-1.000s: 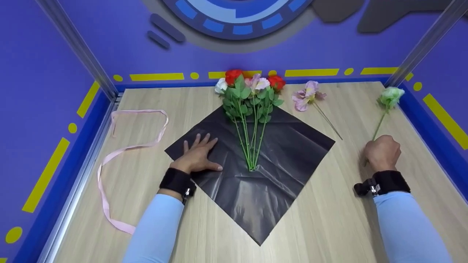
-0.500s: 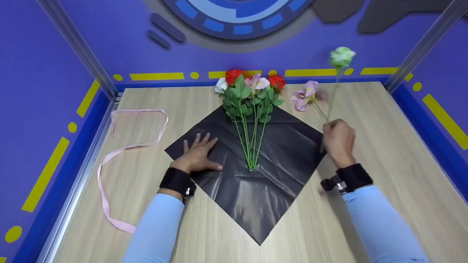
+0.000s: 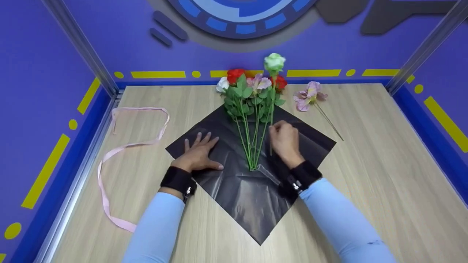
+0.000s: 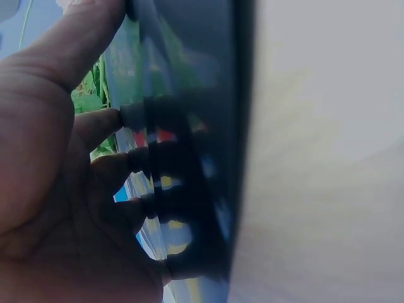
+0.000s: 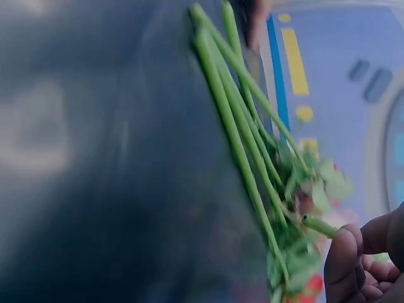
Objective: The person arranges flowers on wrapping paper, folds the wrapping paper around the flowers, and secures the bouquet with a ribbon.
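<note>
My right hand (image 3: 285,140) pinches the stem of a pale green flower (image 3: 274,63), whose head stands upright above the bunch; the cut end of that stem (image 5: 319,225) pokes out past the fingertips in the right wrist view. Fingers spread, my left hand (image 3: 197,155) rests on the left part of a black wrapping sheet (image 3: 252,204). Between the hands lies a bunch of flowers, with red roses (image 3: 235,76), a white bloom (image 3: 222,84) and a pink-lilac one (image 3: 260,82). Their green stems (image 3: 253,146) converge near the sheet's middle.
A single lilac flower (image 3: 310,96) lies on the wooden table (image 3: 376,164) to the right of the sheet. At the left, a pink ribbon (image 3: 104,182) curves across the tabletop. Blue-purple panels (image 3: 204,60) enclose the back and sides.
My right hand has lifted the pale green flower from the table's right side and carried it left, to the right edge of the bunch. The left hand has stayed put.
</note>
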`<state>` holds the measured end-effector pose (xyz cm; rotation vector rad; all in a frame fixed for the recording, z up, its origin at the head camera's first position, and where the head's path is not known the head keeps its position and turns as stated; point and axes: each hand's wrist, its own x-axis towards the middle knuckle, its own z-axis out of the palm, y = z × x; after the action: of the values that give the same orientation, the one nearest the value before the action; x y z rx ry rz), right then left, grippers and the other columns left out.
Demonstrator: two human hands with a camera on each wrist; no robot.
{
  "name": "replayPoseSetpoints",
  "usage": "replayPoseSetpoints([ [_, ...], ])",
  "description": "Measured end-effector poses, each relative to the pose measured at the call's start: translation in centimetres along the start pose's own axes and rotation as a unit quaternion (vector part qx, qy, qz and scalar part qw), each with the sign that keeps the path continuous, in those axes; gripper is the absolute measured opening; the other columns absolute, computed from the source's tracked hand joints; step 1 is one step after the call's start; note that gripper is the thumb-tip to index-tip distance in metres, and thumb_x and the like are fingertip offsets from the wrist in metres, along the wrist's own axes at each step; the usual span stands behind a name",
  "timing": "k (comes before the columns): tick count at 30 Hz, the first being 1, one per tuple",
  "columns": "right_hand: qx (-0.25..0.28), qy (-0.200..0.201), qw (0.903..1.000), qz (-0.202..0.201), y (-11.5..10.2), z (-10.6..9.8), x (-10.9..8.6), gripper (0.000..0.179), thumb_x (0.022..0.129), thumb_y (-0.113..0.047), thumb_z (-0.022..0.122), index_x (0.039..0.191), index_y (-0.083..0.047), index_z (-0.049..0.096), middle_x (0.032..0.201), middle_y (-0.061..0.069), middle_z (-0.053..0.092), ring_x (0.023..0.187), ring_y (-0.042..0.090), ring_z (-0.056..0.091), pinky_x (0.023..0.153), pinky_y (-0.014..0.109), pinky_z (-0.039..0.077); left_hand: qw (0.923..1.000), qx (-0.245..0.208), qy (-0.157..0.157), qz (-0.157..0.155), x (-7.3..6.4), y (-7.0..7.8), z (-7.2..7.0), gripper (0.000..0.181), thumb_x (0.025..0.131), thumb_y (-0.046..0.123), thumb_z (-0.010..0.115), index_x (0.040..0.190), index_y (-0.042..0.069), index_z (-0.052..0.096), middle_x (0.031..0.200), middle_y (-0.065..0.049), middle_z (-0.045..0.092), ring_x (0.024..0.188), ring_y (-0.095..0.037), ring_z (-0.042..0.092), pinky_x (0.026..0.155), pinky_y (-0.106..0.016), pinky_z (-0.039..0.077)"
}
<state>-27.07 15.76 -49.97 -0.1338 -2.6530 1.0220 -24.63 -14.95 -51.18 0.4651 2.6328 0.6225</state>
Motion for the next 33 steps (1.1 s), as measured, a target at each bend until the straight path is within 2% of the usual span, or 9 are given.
replayPoseSetpoints([
  [8, 0.005, -0.054, 0.9984, -0.014, -2.2, 2.8, -0.6, 0.019, 0.099, -0.022, 0.068, 0.091, -0.008, 0.076, 0.086, 0.011, 0.077, 0.079, 0.034, 0.072, 0.079, 0.048, 0.057, 1.0, 0.003, 0.005, -0.002, -0.1, 0.1, 0.1, 0.107, 0.085, 0.056, 0.082, 0.169, 0.021, 0.023, 0.177, -0.011, 0.006, 0.163, -0.041, -0.008, 0.122, -0.074, -0.012],
  [15, 0.003, -0.098, 0.9952, -0.007, -2.2, 3.8, -0.3, 0.026, 0.1, -0.021, 0.065, 0.076, -0.013, 0.07, 0.073, 0.006, 0.07, 0.07, 0.03, 0.066, 0.075, 0.043, 0.054, 1.0, 0.002, 0.003, -0.004, 0.2, 0.1, 0.2, 0.107, 0.085, 0.056, 0.082, 0.169, 0.023, 0.023, 0.177, -0.01, 0.006, 0.163, -0.039, -0.009, 0.122, -0.073, -0.013],
  [19, -0.013, -0.116, 0.9932, -0.002, -1.9, 3.9, -0.1, 0.035, 0.099, -0.021, 0.065, 0.065, -0.016, 0.059, 0.063, 0.001, 0.061, 0.062, 0.026, 0.06, 0.068, 0.039, 0.05, 1.0, 0.003, 0.002, -0.005, 0.2, 0.1, 0.2, 0.107, 0.085, 0.056, 0.082, 0.169, 0.023, 0.023, 0.177, -0.01, 0.005, 0.163, -0.039, -0.009, 0.122, -0.073, -0.013],
  [25, -0.031, -0.126, 0.9915, 0.004, -1.6, 4.1, 0.1, 0.044, 0.098, -0.023, 0.067, 0.059, -0.02, 0.047, 0.057, -0.003, 0.049, 0.059, 0.025, 0.055, 0.065, 0.038, 0.046, 1.0, 0.003, 0.001, -0.006, 0.2, 0.1, 0.1, 0.108, 0.085, 0.057, 0.081, 0.169, 0.023, 0.022, 0.178, -0.01, 0.005, 0.163, -0.039, -0.009, 0.122, -0.073, -0.012],
  [29, -0.031, -0.127, 0.9914, 0.011, -1.6, 4.1, 0.0, 0.043, 0.098, -0.025, 0.068, 0.06, -0.019, 0.048, 0.058, -0.002, 0.05, 0.061, 0.026, 0.056, 0.069, 0.041, 0.049, 1.0, 0.007, -0.001, -0.005, 0.2, 0.1, 0.1, 0.108, 0.085, 0.058, 0.081, 0.169, 0.023, 0.022, 0.178, -0.01, 0.004, 0.163, -0.039, -0.009, 0.122, -0.073, -0.012],
  [33, -0.027, -0.123, 0.992, 0.01, -1.6, 4.1, -0.1, 0.036, 0.098, -0.027, 0.068, 0.066, -0.017, 0.056, 0.065, 0.0, 0.057, 0.066, 0.028, 0.06, 0.072, 0.044, 0.053, 0.9999, 0.008, -0.002, -0.008, 0.2, 0.1, 0.1, 0.108, 0.085, 0.058, 0.081, 0.169, 0.023, 0.022, 0.178, -0.01, 0.005, 0.163, -0.039, -0.009, 0.122, -0.073, -0.012],
])
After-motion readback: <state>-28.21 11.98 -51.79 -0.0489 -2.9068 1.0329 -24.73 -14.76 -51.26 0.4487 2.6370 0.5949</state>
